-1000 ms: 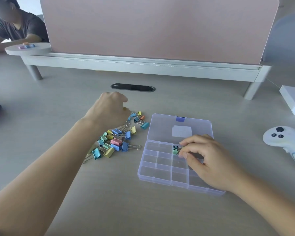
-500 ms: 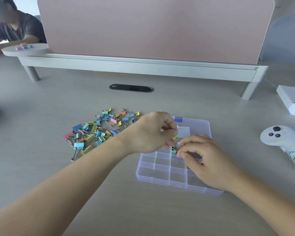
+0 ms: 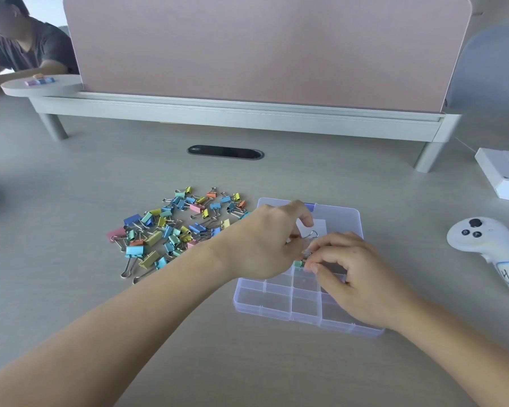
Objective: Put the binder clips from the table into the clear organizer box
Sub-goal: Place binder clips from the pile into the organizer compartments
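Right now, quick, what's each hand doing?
Left hand: closed, pinching a binder clip above the clear organizer box.
Right hand: fingers pinched on a green clip at a box compartment.

Brightness: bright, even, soft daylight look across the table (image 3: pixel 71 289).
Source: strongest glow at the upper left corner, behind the seated person (image 3: pixel 27 51); that patch is washed out.
Shadows: faint and soft; a pale one under the shelf (image 3: pixel 247 118), slight ones under the clips (image 3: pixel 171 230) and under both forearms.
Glare: mild sheen on the clear box (image 3: pixel 276 309); its walls read as pale violet lines.
Blur: the face at upper left is smeared; fingers (image 3: pixel 307 220) over the box are slightly soft.
Distortion: wide-angle bending; the shelf bows and the forearms swell toward the lower corners.
Focus: centre sharpest; controller (image 3: pixel 488 248) label is legible but soft.
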